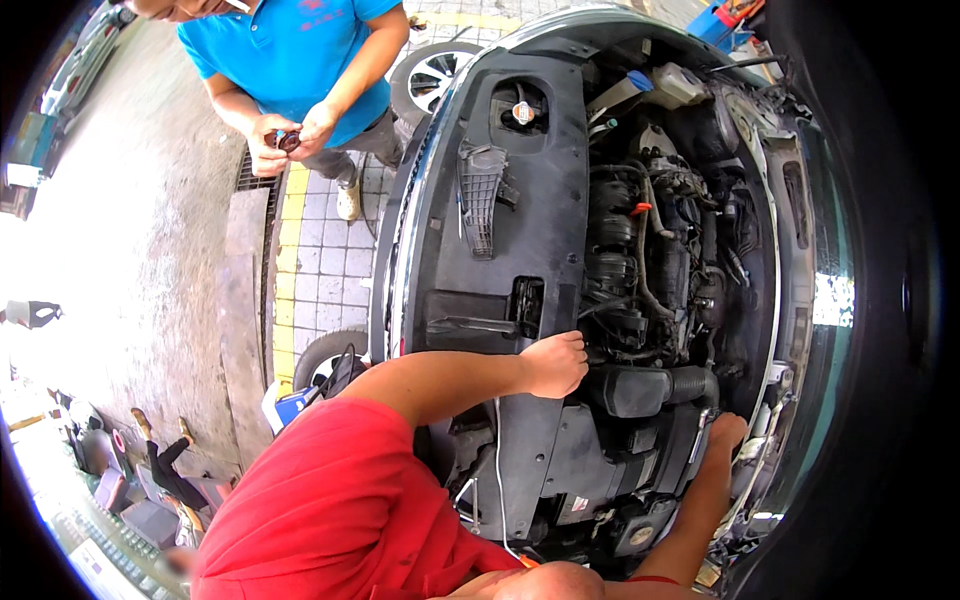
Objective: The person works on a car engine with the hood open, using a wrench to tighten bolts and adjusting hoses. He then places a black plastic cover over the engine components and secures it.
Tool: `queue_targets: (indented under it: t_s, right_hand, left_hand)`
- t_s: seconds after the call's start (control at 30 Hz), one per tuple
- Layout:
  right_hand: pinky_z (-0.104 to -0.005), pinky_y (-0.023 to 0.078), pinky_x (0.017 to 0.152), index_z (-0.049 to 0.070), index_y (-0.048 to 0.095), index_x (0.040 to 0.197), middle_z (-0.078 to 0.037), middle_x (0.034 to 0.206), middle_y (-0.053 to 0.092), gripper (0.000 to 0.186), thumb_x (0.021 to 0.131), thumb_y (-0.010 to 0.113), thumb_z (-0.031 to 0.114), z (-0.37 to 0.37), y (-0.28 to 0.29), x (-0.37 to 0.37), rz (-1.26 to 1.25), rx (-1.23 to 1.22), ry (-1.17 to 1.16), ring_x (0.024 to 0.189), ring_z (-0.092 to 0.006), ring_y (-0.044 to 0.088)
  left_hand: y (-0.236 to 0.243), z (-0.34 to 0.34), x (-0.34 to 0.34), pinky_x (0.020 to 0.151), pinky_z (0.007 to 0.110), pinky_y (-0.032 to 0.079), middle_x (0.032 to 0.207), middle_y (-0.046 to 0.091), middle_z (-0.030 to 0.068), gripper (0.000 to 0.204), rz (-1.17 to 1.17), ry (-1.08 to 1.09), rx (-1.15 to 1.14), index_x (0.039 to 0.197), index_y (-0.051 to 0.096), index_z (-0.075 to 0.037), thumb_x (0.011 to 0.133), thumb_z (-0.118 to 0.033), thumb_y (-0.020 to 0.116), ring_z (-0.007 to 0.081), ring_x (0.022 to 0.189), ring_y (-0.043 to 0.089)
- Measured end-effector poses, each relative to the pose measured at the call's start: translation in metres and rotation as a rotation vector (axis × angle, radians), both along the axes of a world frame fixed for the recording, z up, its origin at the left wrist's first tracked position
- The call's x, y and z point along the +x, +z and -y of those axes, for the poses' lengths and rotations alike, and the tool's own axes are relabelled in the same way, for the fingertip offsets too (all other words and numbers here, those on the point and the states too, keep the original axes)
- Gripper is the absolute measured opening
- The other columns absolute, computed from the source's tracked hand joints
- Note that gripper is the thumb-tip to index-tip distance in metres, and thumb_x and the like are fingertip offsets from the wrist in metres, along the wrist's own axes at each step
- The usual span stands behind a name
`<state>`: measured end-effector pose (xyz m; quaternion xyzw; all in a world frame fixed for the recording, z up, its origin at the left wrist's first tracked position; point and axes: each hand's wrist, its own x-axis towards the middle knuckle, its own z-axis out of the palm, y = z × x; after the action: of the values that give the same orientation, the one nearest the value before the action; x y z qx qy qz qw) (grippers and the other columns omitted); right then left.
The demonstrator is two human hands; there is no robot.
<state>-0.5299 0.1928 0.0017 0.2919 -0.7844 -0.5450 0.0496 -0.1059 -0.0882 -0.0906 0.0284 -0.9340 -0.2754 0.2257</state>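
Observation:
An open engine bay lies before me, with a dark engine [640, 240] in it. My left hand [556, 365] is closed in a fist at the inner edge of the black plastic front cover [545, 150]. Its curled fingertips are mostly hidden, so anything in them does not show. Farther right, my right hand [728, 430] reaches down at the rear of the bay, beside a ribbed black air hose [690, 384]; its fingers are out of sight. Between the hands sits a black air duct [630, 390]. A thin white cable [501, 480] runs down over the cover near my left forearm.
A loose black slotted plastic piece [482, 200] lies on the cover. Beyond the car's front, a person in a blue shirt [290, 60] holds a small dark round part [289, 142]. Wheels [432, 80] stand on the tiles. A blue-and-white box [293, 405] is by my left arm.

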Motion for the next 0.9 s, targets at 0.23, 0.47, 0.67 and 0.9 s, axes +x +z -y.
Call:
queue_targets:
  t_s: [0.23,0.47,0.67,0.9]
  right_hand:
    - [-0.0363,0.060,0.073,0.015,0.081,0.099,-0.006,0.101,0.079,0.027,0.101,0.057,0.027,-0.016,-0.014,-0.018,0.048,0.008,-0.178,0.094,-0.0227,0.077]
    - [-0.0435,0.061,0.086,0.006,0.079,0.105,-0.015,0.110,0.077,0.028,0.100,0.058,0.024,0.001,0.015,-0.011,0.114,-0.258,-0.367,0.102,-0.0298,0.075]
    - [-0.0480,0.060,0.085,0.001,0.077,0.105,-0.021,0.108,0.076,0.031,0.100,0.056,0.023,-0.012,-0.001,-0.042,0.225,-0.519,-0.608,0.101,-0.0377,0.074]
    - [-0.0481,0.060,0.078,0.007,0.080,0.103,-0.018,0.105,0.077,0.026,0.098,0.057,0.021,-0.039,-0.021,-0.080,0.191,-0.279,-0.496,0.097,-0.0371,0.075]
  left_hand:
    - [0.002,0.000,-0.002,0.092,0.036,0.045,0.078,0.063,0.0059,0.023,-0.006,-0.006,-0.013,0.072,0.066,-0.007,0.085,-0.026,0.064,0.0253,0.085,0.060]
    - [0.001,0.002,0.000,0.092,0.036,0.044,0.078,0.063,0.0056,0.023,-0.001,0.006,-0.007,0.072,0.066,-0.007,0.084,-0.026,0.064,0.0250,0.085,0.060]
    - [0.001,0.004,0.003,0.093,0.036,0.044,0.077,0.063,0.0054,0.022,-0.001,0.034,-0.025,0.072,0.066,-0.008,0.084,-0.026,0.064,0.0249,0.086,0.060]
    - [-0.003,0.002,-0.002,0.094,0.037,0.045,0.078,0.064,0.0055,0.022,0.029,-0.009,-0.003,0.074,0.067,-0.007,0.086,-0.025,0.064,0.0255,0.087,0.060]
